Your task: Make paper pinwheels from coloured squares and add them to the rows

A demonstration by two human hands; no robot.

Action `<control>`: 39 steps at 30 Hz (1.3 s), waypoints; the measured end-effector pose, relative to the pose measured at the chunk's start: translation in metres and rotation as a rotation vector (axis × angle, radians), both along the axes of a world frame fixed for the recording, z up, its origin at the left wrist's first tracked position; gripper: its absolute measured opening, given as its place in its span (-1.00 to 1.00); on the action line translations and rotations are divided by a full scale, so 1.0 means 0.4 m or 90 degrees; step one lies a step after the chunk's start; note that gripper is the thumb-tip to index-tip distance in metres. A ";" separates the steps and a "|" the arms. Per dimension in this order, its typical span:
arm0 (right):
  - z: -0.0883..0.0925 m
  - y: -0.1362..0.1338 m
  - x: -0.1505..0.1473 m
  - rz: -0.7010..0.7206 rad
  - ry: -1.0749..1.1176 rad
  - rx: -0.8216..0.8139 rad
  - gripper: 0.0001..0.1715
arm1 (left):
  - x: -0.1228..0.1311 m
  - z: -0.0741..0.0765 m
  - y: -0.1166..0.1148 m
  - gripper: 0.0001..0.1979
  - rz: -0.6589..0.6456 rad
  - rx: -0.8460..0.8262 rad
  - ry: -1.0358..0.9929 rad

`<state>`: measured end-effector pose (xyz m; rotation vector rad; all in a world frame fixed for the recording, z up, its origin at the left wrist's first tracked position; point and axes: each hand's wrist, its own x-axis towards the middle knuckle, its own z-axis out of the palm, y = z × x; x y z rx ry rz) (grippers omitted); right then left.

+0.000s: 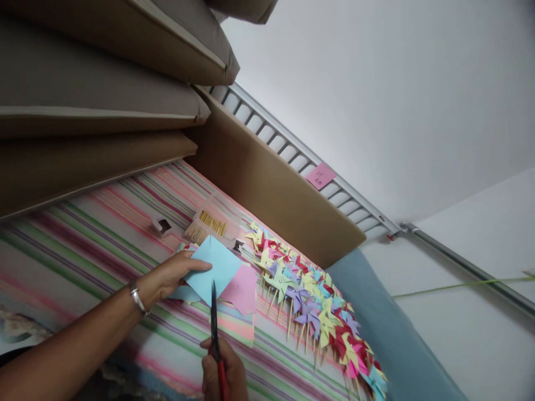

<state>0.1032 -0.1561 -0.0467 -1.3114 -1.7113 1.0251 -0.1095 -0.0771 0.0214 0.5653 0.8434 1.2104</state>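
My left hand pinches the left corner of a light blue paper square, thumb on top. A short slit shows at the square's upper corner. In my right hand is a pair of scissors with red handles, its dark blades pointing up at the square's lower corner. Whether the blades touch the paper I cannot tell. Beneath the square lie a pink paper sheet and more coloured sheets.
Many paper pinwheels on sticks lie in rows at the right. A clear plastic box holds small wooden sticks. A brown board stands before a radiator bearing a pink note. Cushions rise at the upper left.
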 end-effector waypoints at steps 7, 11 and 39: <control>0.007 0.019 0.002 0.019 -0.024 -0.026 -0.48 | 0.000 0.002 -0.004 -0.70 -0.001 0.003 -0.001; 0.007 0.021 0.006 0.023 -0.032 -0.025 -0.48 | 0.000 0.005 -0.004 -0.70 0.008 -0.003 -0.012; -0.004 0.046 0.025 0.086 -0.110 0.049 -0.60 | 0.002 0.004 -0.005 -0.70 0.011 0.005 -0.008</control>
